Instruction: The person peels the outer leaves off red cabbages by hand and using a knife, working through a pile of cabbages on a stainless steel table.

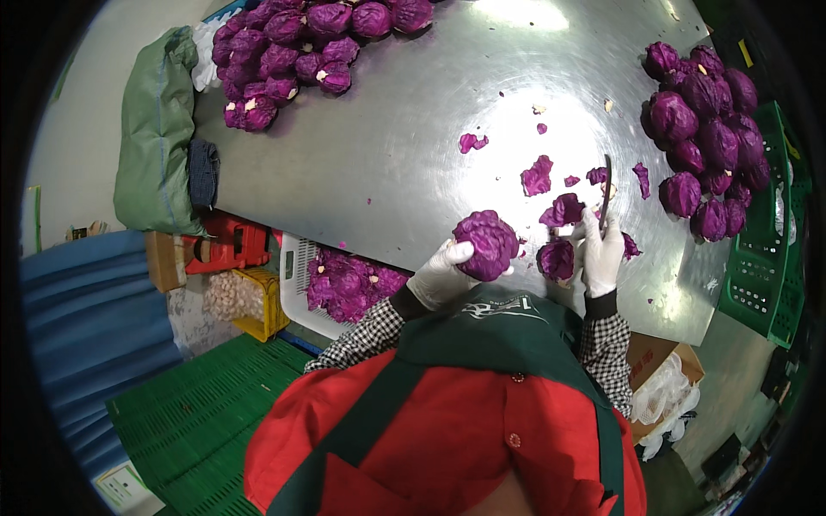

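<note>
My left hand (444,273), in a white glove, holds a red cabbage head (487,246) just above the near edge of the metal table (387,161). In my gloved right hand (601,251) is a knife (606,187), its dark narrow blade pointing away from me. Loose purple cabbage leaves lie about the right hand, among them a cupped leaf (556,260) between my hands and a flat torn leaf (537,176) farther off. Smaller leaf scraps and pale stem bits are scattered beyond.
Red cabbages are heaped at the far left (277,61) and at the right (716,138). A white basket (290,277) of leaves stands below the table's left edge, beside a yellow crate (268,322). Green crates (761,258) stand at the right; a green sack (155,135) is at the left.
</note>
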Demonstrator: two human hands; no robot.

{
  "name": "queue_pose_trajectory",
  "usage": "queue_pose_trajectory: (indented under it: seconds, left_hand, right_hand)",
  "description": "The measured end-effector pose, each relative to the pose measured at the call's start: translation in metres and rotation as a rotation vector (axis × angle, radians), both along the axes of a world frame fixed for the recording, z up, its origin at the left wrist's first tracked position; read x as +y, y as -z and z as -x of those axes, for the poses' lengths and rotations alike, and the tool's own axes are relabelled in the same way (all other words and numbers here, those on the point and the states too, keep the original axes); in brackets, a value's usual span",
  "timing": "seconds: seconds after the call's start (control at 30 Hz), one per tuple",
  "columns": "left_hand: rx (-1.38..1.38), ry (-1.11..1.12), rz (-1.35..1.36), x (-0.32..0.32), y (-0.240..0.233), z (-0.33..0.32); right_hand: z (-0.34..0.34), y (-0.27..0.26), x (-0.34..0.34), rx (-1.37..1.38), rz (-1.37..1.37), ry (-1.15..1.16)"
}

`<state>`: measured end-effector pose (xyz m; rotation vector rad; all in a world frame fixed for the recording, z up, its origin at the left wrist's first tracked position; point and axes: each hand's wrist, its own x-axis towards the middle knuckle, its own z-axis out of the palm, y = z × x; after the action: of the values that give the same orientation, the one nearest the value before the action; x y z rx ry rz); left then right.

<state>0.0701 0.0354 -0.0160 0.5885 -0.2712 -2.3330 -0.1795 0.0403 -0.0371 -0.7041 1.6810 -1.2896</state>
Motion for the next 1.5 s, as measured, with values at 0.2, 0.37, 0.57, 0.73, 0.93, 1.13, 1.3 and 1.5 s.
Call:
queue_pose_trajectory:
  seconds: [0.2, 0.37, 0.57, 0.73, 0.93, 1.13, 1.3, 1.5]
  left_hand:
    - [0.263, -0.088, -0.241, -0.007, -0.003, 0.018]
    - [-0.418, 0.165, 0.495, -0.016, -0.006, 0.023]
    - [-0.437, 0.033, 0.403, -0.013, -0.036, 0.023]
    - [-0.664, 0.154, 0.514, -0.02, -0.048, 0.017]
    - [-0.652, 0.206, 0.53, -0.014, -0.052, 0.022]
    - [-0.982, 0.211, 0.797, -0.017, -0.059, 0.026]
    - [-1.021, 0.158, 0.845, -0.017, -0.069, 0.025]
    - [-1.166, 0.031, 1.301, -0.016, -0.053, 0.024]
  right_hand:
    - [-0.046, -0.049, 0.013, -0.26, 0.07, -0.386]
    - [-0.047, -0.029, 0.01, -0.516, -0.042, -0.325]
    - [-0.042, -0.039, 0.025, -0.552, -0.103, -0.463]
    - [-0.029, -0.033, 0.041, 0.616, 0.279, -0.459]
    - [-0.029, -0.036, 0.04, 1.188, 0.493, -0.669]
    - [-0.034, -0.044, 0.037, 1.305, 0.52, -0.619]
    - [-0.034, -0.046, 0.035, 1.267, 0.53, -0.629]
    - [-0.031, -0.031, 0.032, 1.281, 0.501, -0.635]
